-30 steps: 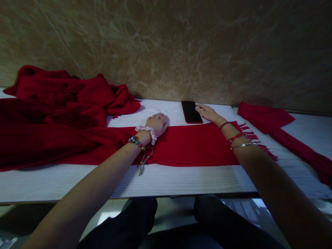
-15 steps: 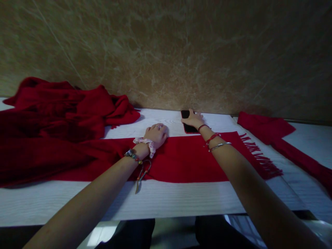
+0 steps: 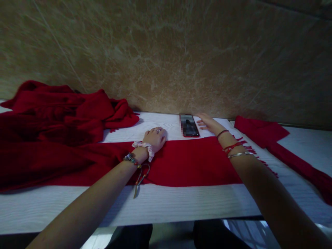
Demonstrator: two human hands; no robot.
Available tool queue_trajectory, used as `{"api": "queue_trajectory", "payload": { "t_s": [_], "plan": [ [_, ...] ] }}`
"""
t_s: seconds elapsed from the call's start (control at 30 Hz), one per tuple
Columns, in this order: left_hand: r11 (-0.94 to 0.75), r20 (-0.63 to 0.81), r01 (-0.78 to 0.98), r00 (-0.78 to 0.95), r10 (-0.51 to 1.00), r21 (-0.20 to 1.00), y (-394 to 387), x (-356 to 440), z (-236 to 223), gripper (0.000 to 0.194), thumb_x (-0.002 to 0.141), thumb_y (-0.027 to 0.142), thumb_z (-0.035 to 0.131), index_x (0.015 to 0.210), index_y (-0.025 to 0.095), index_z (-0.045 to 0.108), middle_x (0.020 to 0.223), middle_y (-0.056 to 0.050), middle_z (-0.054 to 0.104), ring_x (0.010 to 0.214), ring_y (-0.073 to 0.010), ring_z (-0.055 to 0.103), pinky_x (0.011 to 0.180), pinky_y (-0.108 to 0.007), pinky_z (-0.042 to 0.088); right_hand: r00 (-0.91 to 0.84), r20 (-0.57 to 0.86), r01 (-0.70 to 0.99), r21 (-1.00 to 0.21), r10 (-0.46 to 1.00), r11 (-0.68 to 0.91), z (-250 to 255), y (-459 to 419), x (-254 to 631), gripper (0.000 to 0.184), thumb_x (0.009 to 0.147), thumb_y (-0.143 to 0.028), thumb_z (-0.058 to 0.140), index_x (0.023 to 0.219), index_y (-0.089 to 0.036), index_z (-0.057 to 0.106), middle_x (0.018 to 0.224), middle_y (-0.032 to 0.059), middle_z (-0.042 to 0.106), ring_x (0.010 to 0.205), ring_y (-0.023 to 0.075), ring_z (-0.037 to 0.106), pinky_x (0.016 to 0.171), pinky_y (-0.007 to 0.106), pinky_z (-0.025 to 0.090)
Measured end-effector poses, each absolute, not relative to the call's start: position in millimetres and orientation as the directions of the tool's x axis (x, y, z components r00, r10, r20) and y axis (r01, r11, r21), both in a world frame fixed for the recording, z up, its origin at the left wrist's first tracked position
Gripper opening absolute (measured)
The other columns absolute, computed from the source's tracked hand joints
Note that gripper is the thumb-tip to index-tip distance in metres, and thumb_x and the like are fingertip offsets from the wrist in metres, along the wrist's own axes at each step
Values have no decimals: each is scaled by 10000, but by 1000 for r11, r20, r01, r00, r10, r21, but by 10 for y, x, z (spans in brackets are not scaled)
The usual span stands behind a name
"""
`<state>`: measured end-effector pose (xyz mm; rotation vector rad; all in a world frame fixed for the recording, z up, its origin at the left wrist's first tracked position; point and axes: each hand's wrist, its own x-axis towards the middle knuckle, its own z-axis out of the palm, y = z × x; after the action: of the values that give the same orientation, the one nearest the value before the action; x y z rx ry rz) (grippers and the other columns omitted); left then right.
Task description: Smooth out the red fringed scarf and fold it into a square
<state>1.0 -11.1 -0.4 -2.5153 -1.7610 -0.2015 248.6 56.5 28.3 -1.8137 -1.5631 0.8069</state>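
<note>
A red scarf [image 3: 197,162] lies stretched along the white table, its fringed end on the right. Over its upper edge rests my left hand [image 3: 155,138], palm down, fingers loosely bent and gripping nothing that shows; its underside is hidden. A ring, a pale scrunchie and a beaded bracelet are on that hand and wrist. The phone [image 3: 190,126] lies face up by the wall, just above the scarf, its screen partly lit and partly pixelated. Just right of the phone is my right hand [image 3: 209,122], open, fingers apart and not holding it.
A heap of red cloth [image 3: 64,114] covers the left side of the table and runs into the stretched scarf. Another folded red cloth [image 3: 261,133] trails off to the right. A brown marble wall [image 3: 166,55] stands behind the white table [image 3: 181,204].
My right hand has let go of the phone and moved right. The phone's dark screen now shows a picture. My left hand stays on the scarf.
</note>
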Motion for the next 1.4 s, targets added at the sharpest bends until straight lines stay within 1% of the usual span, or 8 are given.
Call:
{"api": "queue_trajectory", "payload": {
  "t_s": [0.2, 0.33, 0.47, 0.7, 0.93, 1.03, 1.2, 1.4],
  "plan": [
    [-358, 185, 934, 352, 918, 1, -119, 2, 0, 362, 852, 260, 396, 1192, 181, 493, 1262, -96, 467, 1162, -238, 416, 914, -382, 377, -81, 141, 678, -718, 987, 158, 180, 365, 2663, 258, 790, -290, 484, 988, -219, 633, 1089, 64, 580, 1069, 189, 478, 947, 378, 353],
    [-388, 297, 920, 385, 874, -53, -153, 1, 61, 334, 851, 270, 415, 1157, 192, 523, 1286, -95, 440, 1187, -250, 386, 928, -384, 367, -365, 242, 801, -410, 899, 436, 99, 402, 2666, 285, 834, -327, 425, 955, -238, 667, 1179, 60, 542, 1167, 213, 406, 1006, 396, 282],
    [-440, 265, 895, 444, 856, -78, -193, -29, 118, 324, 850, 270, 414, 1140, 186, 532, 1248, -88, 479, 1161, -240, 415, 904, -367, 397, -239, 322, 907, -262, 916, 329, 23, 488, 2687, 438, 884, -387, 281, 1141, -177, 566, 1216, 119, 512, 1215, 268, 346, 1001, 487, 257],
    [-568, 143, 818, 575, 806, -87, -222, -16, 109, 308, 853, 242, 371, 1091, 191, 560, 1148, -69, 555, 1055, -211, 508, 865, -337, 429, -423, 303, 811, -294, 854, 506, 115, 175, 2668, 533, 892, -436, 196, 1146, -149, 567, 1286, 134, 419, 1224, 225, 339, 1021, 394, 271],
    [-597, 117, 798, 602, 790, -76, -261, -16, 184, 301, 851, 244, 380, 1092, 201, 557, 1153, -76, 552, 1055, -212, 511, 873, -338, 414, -385, 303, 798, -365, 872, 479, 236, -331, 2604, 439, 893, -381, 246, 1203, -218, 510, 1306, 80, 415, 1221, 187, 363, 1027, 397, 274],
    [-660, 36, 751, 660, 751, -15, -312, -4, 165, 392, 858, 337, 412, 1219, 195, 466, 1276, -102, 463, 1165, -218, 430, 942, -344, 359, -458, 214, 821, -270, 863, 503, 139, -606, 2587, 478, 888, -404, 272, 1296, -191, 401, 1350, 101, 386, 1250, 203, 328, 1027, 423, 266],
    [-642, -117, 765, 643, 757, 48, -408, 14, 68, 568, 860, 456, 393, 1352, 192, 286, 1432, -109, 209, 1313, -267, 155, 1036, -434, 191, -484, 118, 870, -39, 867, 491, -18, -765, 2577, 490, 882, -406, 311, 1297, -163, 406, 1371, 128, 362, 1274, 261, 280, 1033, 480, 206],
    [-692, -22, 719, 695, 719, 64, -463, -43, 101, 517, 886, 418, 346, 1351, 202, 283, 1447, -109, 152, 1324, -251, 107, 1043, -454, 150, -474, 212, 854, -123, 855, 505, 95, -817, 2390, 494, 888, -399, 306, 1305, -146, 384, 1387, 133, 334, 1293, 223, 247, 1033, 459, 234]
  ]
}}
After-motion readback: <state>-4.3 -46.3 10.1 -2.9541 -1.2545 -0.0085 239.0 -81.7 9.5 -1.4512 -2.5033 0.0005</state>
